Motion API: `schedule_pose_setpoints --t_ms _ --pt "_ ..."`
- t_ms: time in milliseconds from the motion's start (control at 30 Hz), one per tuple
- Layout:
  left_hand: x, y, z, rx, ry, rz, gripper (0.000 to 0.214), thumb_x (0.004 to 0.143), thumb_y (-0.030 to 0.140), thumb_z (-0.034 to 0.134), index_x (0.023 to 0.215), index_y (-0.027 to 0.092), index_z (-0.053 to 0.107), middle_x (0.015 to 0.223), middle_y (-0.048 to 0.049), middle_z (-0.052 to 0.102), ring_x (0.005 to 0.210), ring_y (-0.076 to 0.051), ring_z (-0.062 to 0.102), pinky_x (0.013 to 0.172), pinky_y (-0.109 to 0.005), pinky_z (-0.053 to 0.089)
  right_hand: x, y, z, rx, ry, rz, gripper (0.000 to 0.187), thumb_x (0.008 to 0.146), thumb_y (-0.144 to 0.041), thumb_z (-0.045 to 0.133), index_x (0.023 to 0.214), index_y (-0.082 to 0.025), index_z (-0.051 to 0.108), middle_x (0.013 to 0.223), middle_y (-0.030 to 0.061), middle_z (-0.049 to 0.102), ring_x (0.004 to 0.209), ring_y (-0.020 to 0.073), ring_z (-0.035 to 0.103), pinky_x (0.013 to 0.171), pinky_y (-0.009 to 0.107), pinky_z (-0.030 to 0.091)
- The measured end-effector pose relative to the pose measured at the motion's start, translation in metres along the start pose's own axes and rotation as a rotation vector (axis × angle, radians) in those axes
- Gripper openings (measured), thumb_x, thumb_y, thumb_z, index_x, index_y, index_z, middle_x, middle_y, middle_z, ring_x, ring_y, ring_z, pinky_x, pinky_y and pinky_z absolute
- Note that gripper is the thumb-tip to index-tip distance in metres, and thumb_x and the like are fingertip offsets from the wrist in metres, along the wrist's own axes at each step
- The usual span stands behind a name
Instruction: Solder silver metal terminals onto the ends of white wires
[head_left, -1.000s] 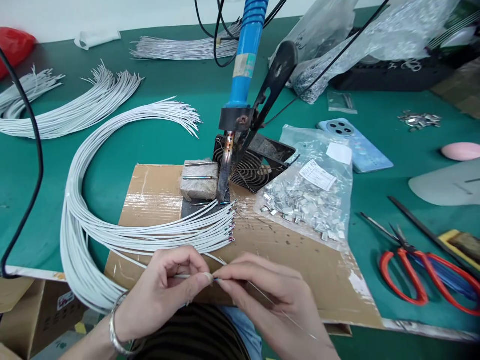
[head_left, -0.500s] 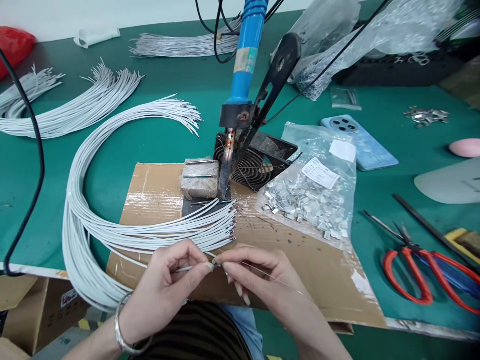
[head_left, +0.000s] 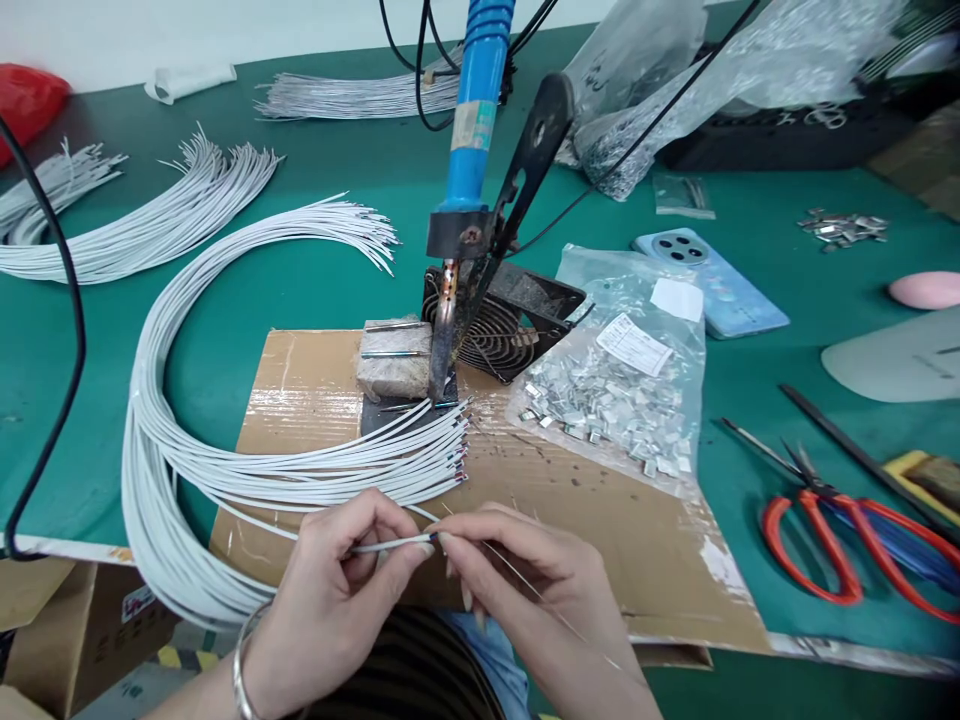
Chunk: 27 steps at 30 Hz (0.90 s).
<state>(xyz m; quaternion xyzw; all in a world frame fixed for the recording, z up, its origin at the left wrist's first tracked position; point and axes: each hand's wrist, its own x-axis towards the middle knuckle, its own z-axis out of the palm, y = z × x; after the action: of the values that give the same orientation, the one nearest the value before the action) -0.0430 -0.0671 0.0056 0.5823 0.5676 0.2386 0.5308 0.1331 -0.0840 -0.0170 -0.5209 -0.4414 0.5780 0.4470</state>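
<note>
My left hand pinches a thin white cable between thumb and fingers close to its stripped end. At that end, dark coloured inner wires show between the two hands. My right hand is closed at the cable's tip, thumb and forefinger pressed on the inner wires. A fine silvery wire, perhaps solder, runs through my right hand and trails over its back toward the wrist. Just beyond my hands lies a looped bundle of white cables, its stripped ends pointing right on the cardboard.
A blue-handled soldering iron stands clamped tip-down beside a grey block and a small fan. Right of it lie a bag of metal connectors, a phone and red-handled scissors. More cable bundles lie left.
My hands have shifted slightly downward, and more of the cable shows beyond my left fingers. My right fingers have moved a little at the tip. The view has shifted slightly.
</note>
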Motion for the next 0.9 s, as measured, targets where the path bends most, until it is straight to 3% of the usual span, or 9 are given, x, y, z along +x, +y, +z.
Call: schedule_pose_setpoints --t_ms 200,367,467,733,900 --pt "-0.004 -0.004 0.004 0.029 0.016 0.085 0.024 0.101 0.034 0.055 0.084 0.02 0.065 0.065 0.0023 0.06 0.057 -0.012 0.049 0.053 -0.023 0.036 -0.005 -0.004 0.013 -0.004 0.168 0.018 0.011 0.086 -0.027 0.074 0.083 -0.023 0.084 0.063 -0.0003 0.063 0.053 0.0107 0.052 0.048 0.022 0.039" --pt "-0.007 -0.006 0.008 -0.027 0.001 0.054 0.027 0.105 0.037 0.048 0.087 0.021 0.06 0.063 0.0044 0.055 0.057 -0.012 0.045 0.055 -0.023 0.034 -0.008 0.001 0.024 0.007 0.261 0.022 0.012 0.086 -0.028 0.073 0.083 -0.024 0.084 0.064 -0.0002 0.066 0.054 0.011 0.054 0.048 0.021 0.042" --pt "-0.006 -0.006 0.009 -0.104 0.01 0.019 0.026 0.105 0.04 0.049 0.089 0.022 0.057 0.061 0.0063 0.05 0.056 -0.011 0.043 0.053 -0.023 0.033 -0.008 0.002 0.026 0.026 0.265 0.013 0.011 0.087 -0.027 0.073 0.086 -0.025 0.084 0.064 -0.0005 0.065 0.054 0.0109 0.055 0.049 0.021 0.043" --pt "-0.003 -0.006 0.008 -0.078 0.058 0.044 0.019 0.102 0.036 0.056 0.091 0.022 0.061 0.07 0.003 0.061 0.061 -0.013 0.052 0.057 -0.022 0.039 -0.002 -0.009 0.016 0.039 0.194 0.051 0.009 0.083 -0.028 0.077 0.081 -0.023 0.084 0.059 -0.0011 0.061 0.049 0.0107 0.051 0.046 0.022 0.042" --pt "-0.004 -0.004 0.015 -0.122 0.06 0.022 0.023 0.104 0.038 0.051 0.091 0.021 0.058 0.064 0.0046 0.052 0.056 -0.012 0.041 0.054 -0.023 0.033 -0.003 -0.002 0.022 0.086 0.266 0.079 0.013 0.082 -0.03 0.076 0.075 -0.021 0.081 0.056 -0.0016 0.06 0.048 0.0101 0.05 0.043 0.021 0.041"
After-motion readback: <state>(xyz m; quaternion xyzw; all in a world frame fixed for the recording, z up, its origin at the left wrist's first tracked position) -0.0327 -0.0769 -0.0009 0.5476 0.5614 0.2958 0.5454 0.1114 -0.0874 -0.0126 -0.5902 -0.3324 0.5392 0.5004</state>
